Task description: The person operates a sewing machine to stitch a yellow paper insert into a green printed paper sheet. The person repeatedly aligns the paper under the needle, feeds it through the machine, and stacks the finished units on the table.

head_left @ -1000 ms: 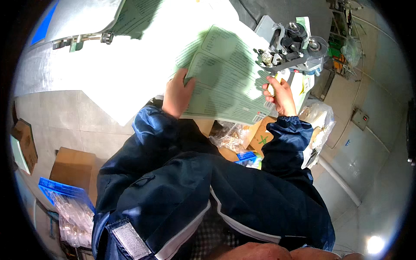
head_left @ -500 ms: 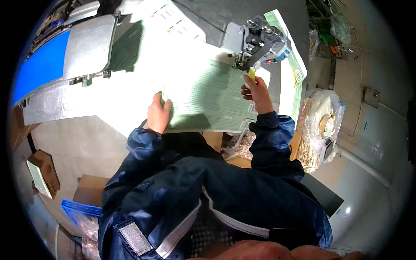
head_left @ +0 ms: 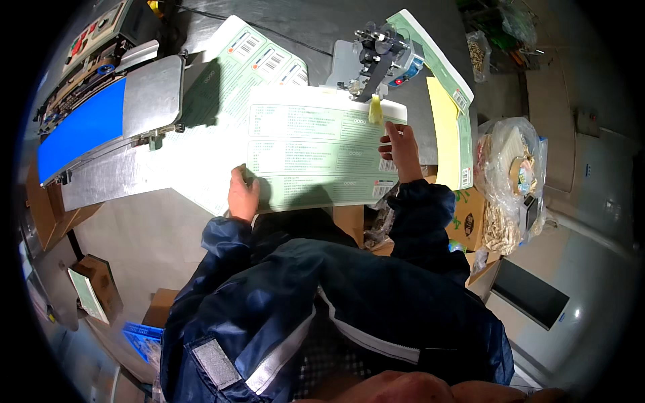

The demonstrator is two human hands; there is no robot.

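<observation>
Your left hand [head_left: 243, 196] pinches the printed sheet [head_left: 302, 151] on the desk [head_left: 295, 17]; your right hand [head_left: 402, 149], half-curled near the yellow handle [head_left: 375, 111], shows no clear hold. Keeping the sheet flat should help.

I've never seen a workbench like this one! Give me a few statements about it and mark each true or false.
1. The left hand is at the left edge of the printed sheet. True.
2. The small machine's handle is bright red. False: it is yellow.
3. The right hand wears a glove. False: it is bare.
4. The blue belt lies left of the sheet. True.
5. Both sleeves are white. False: they are dark blue.
</observation>
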